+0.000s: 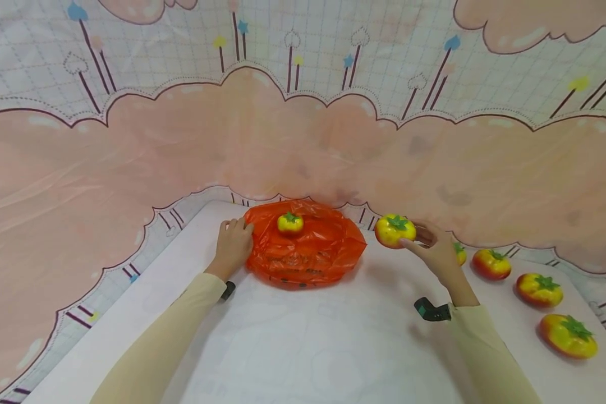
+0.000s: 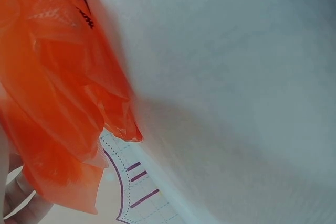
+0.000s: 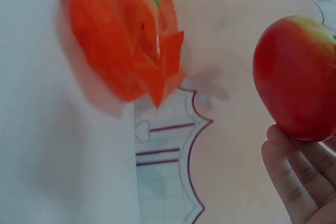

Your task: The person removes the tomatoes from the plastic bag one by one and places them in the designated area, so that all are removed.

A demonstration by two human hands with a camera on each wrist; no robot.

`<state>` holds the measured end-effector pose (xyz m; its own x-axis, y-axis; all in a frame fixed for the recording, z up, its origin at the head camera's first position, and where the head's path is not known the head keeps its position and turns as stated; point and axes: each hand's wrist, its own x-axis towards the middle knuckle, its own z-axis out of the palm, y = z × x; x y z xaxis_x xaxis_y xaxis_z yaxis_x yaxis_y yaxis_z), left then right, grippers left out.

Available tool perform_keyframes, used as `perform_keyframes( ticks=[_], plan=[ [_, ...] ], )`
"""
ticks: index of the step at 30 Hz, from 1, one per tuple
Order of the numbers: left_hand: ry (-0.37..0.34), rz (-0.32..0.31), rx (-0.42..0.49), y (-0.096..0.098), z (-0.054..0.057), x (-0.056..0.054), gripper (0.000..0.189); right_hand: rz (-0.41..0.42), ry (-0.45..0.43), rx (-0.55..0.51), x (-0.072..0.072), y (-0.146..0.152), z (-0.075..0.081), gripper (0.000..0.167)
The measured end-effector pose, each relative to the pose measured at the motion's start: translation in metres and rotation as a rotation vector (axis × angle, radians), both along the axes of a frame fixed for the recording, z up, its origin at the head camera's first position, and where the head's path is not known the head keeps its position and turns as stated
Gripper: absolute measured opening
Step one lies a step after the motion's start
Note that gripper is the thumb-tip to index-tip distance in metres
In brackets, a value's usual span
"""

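Note:
An orange-red plastic bag [image 1: 303, 255] lies on the white table, with a yellow-red artificial tomato [image 1: 290, 223] in its mouth. My left hand [image 1: 234, 244] grips the bag's left edge; in the left wrist view some fingers [image 2: 31, 200] show behind the film [image 2: 58, 103]. To the right of the bag, my right hand [image 1: 436, 252] holds a second tomato [image 1: 395, 230] above the table between thumb and fingers. Seen from the right wrist, this tomato [image 3: 296, 80] has a glossy red underside, apart from the bag [image 3: 118, 35].
Several more tomatoes stand in a row along the table's right side, among them one at the near end [image 1: 568, 335] and one farther back [image 1: 491, 264]. The one farthest back is partly hidden by my right hand. A patterned cloth [image 1: 303, 146] hangs behind the table [image 1: 323, 348].

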<state>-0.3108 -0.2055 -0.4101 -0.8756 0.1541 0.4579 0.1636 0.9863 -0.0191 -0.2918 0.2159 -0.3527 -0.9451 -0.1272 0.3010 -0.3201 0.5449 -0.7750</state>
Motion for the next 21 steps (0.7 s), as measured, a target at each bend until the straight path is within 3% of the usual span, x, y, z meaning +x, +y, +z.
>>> perform_keyframes(
  ticks=[9, 21],
  plan=[
    [-0.008, -0.004, 0.002, -0.002, -0.006, 0.001, 0.021, -0.067, -0.083, 0.008, 0.013, 0.025, -0.005, 0.065],
    [-0.008, 0.0, -0.001, -0.002, -0.002, 0.0, 0.022, -0.188, -0.112, 0.033, 0.022, 0.065, -0.007, 0.07]
  ],
)
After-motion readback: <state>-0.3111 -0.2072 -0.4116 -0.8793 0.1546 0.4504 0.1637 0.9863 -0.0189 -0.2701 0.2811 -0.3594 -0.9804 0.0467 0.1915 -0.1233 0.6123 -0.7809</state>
